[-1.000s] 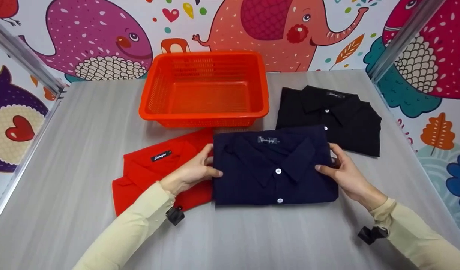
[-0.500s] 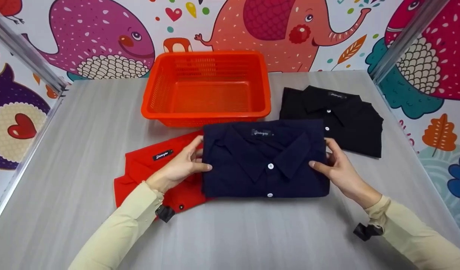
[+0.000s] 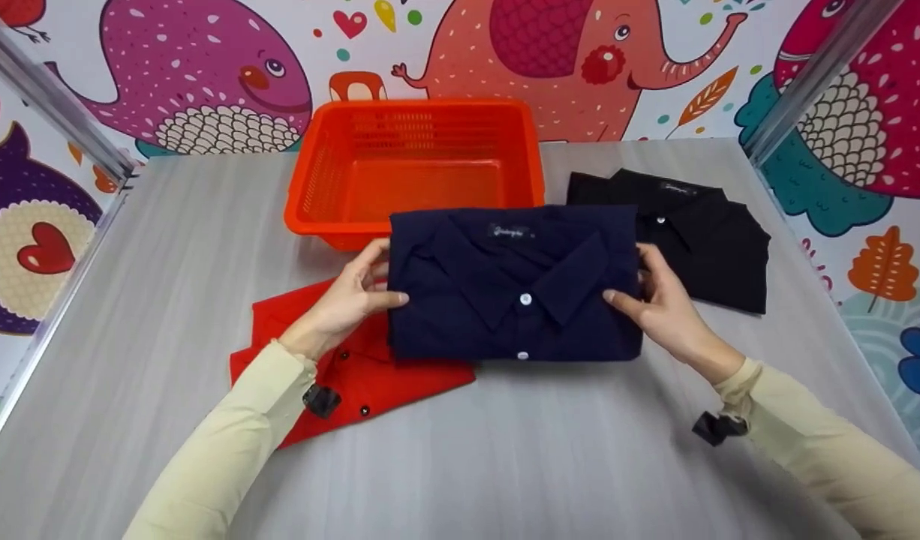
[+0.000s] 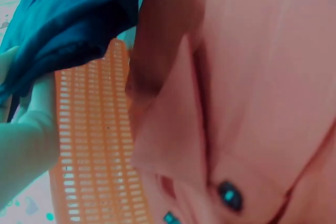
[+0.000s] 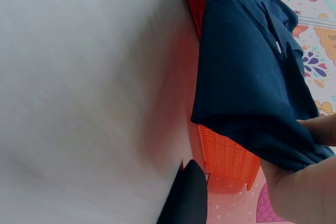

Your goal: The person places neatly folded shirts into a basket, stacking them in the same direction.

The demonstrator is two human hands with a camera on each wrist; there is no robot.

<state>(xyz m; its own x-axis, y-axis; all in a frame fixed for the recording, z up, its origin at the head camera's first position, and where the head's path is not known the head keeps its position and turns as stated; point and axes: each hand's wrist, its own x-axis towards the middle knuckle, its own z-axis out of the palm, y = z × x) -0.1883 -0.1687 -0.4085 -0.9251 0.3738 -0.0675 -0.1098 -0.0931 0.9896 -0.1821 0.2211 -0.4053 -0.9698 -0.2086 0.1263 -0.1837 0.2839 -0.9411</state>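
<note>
A folded navy shirt (image 3: 460,300) with white buttons and a dark neck label is held up off the table, collar facing up. My left hand (image 3: 351,296) grips its left edge, thumb on top and fingers underneath. At the opposite edge my right hand (image 3: 666,304) pinches it the same way. In the right wrist view the shirt (image 5: 247,72) hangs above the table, its underside clear of the surface. Beneath its left part lies a folded red shirt (image 3: 400,382) with dark buttons, partly covered by the navy one and my left arm.
An orange plastic basket (image 3: 301,225) with nothing visible inside stands at the back, its front right rim hidden behind the navy shirt. A folded black shirt (image 3: 723,255) lies at the right on the grey table (image 3: 550,465). Patterned walls close off the back and sides.
Both hands have raised the navy shirt and moved it left and away from me, toward the basket. More of the red shirt's lower part shows now.
</note>
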